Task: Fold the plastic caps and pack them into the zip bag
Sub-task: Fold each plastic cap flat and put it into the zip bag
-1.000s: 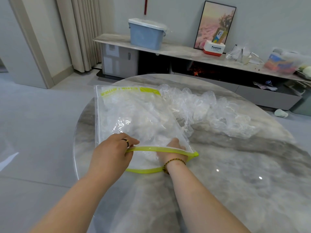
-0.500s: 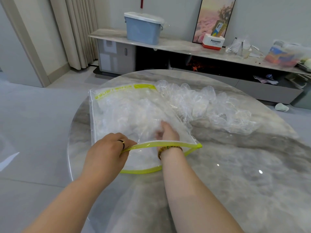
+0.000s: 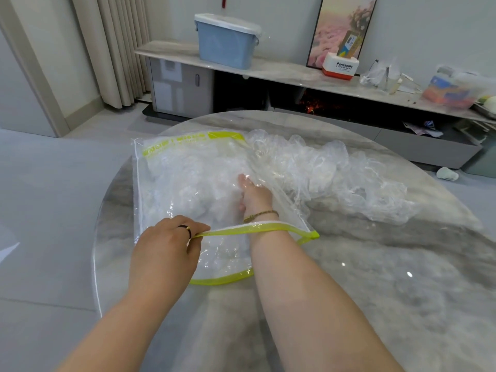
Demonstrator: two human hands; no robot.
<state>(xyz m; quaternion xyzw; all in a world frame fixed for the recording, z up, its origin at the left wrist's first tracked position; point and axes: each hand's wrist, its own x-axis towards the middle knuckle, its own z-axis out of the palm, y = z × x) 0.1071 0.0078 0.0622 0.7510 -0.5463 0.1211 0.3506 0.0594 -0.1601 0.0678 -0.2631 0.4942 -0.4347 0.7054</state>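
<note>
Whole R hand [image 3: 255, 197] — inside zip bag [image 3: 174, 181].

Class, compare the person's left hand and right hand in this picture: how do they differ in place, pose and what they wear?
The left hand is outside the zip bag; the right hand is inside it, past the wrist. The left hand pinches the upper yellow zip edge; the right hand reaches, fingers stretched, among the plastic caps. The left hand wears a dark ring, the right hand a bracelet. Both touch the same bag.
</note>
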